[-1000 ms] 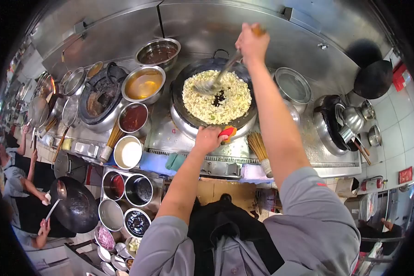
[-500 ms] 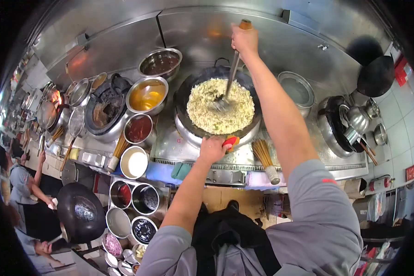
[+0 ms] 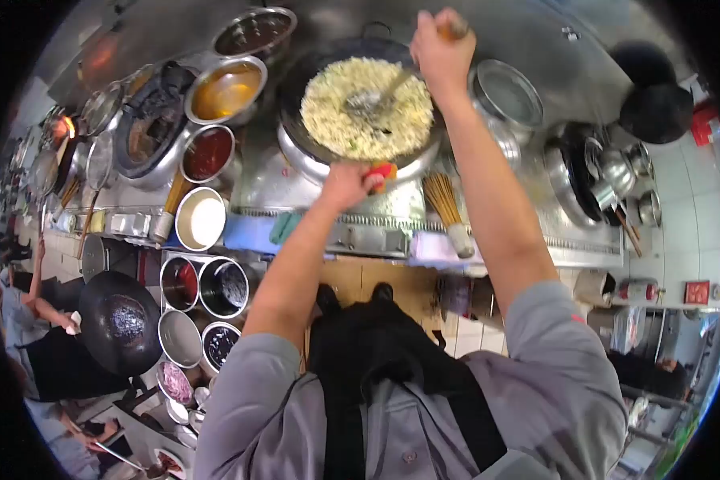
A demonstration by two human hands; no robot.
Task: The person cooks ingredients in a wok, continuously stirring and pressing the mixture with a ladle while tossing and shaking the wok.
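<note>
A dark wok on the stove holds a wide heap of fried rice. My right hand is closed round the wooden-ended handle of a metal ladle, above the wok's right side. The ladle's bowl is in the rice, slightly blurred. My left hand grips a red and yellow cloth at the wok's near rim. The part of the rim under that hand is hidden.
Left of the wok are a bowl of amber liquid, a pot of red sauce and a white-filled pot. A bamboo brush lies at right. Another person holds an empty wok at far left.
The whole view has tilted, so the wok sits higher in it. The ladle's bowl has moved left and nearer within the rice, and its handle slants lower. Both hands keep their holds.
</note>
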